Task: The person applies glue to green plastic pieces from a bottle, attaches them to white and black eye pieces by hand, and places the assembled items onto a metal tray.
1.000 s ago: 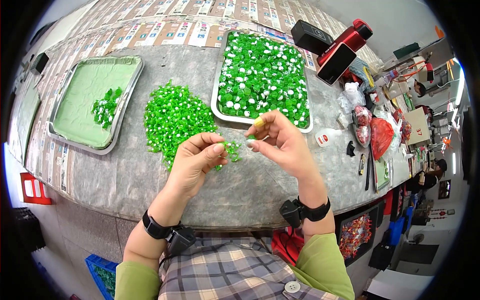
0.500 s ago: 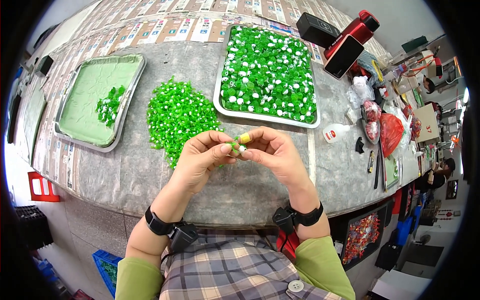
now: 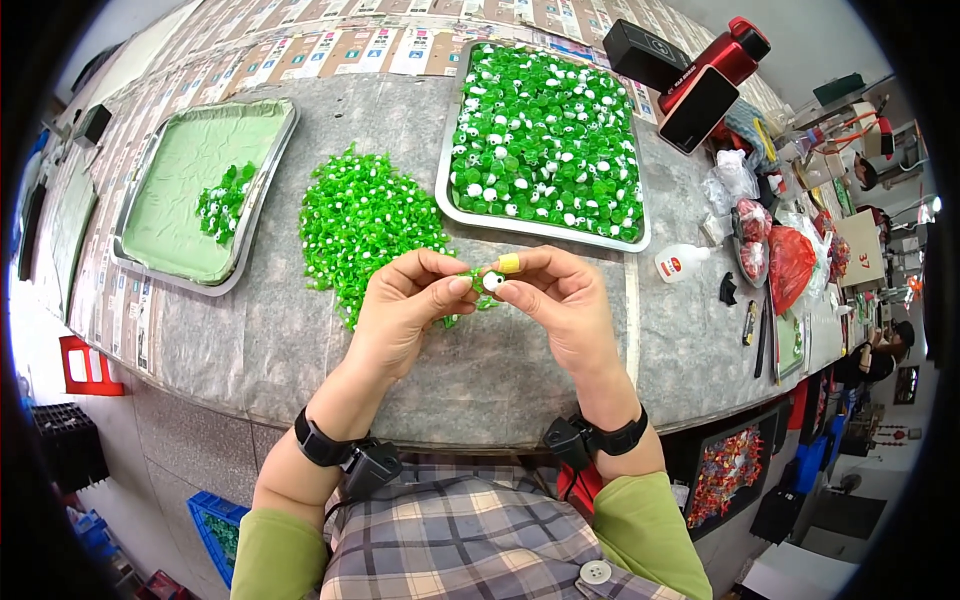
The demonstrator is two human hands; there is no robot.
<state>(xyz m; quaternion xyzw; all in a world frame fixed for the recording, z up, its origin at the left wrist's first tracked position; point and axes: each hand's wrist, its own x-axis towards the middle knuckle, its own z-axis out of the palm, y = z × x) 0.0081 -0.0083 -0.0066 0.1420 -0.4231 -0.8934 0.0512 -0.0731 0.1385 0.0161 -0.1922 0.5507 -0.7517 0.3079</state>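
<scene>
Over the table's near middle, my two hands come together around tiny plastic parts. My right hand (image 3: pixel 568 305), with a yellow wrap on its index finger, pinches a small white panda-like head (image 3: pixel 493 281) with dark spots. My left hand (image 3: pixel 412 308) is closed in a pinch at a small green piece (image 3: pixel 475 279) touching that head; whether they are joined I cannot tell. Just beyond my left hand lies a heap of small green pieces with white bits (image 3: pixel 365 215). Past my right hand stands a metal tray (image 3: pixel 540 233) full of green pieces and white heads.
At left is a tray lined with pale green (image 3: pixel 165 200), holding a small cluster of green-and-white pieces (image 3: pixel 224 203). On the right are a white squeeze bottle (image 3: pixel 680 263), a phone (image 3: pixel 698 110), a red flask (image 3: pixel 722 62), a black box (image 3: pixel 643 53) and a red bag (image 3: pixel 790 265).
My hands have drawn slightly apart at the fingertips, and the white head now shows more fully between them. The whole view has shifted a little to the right and up.
</scene>
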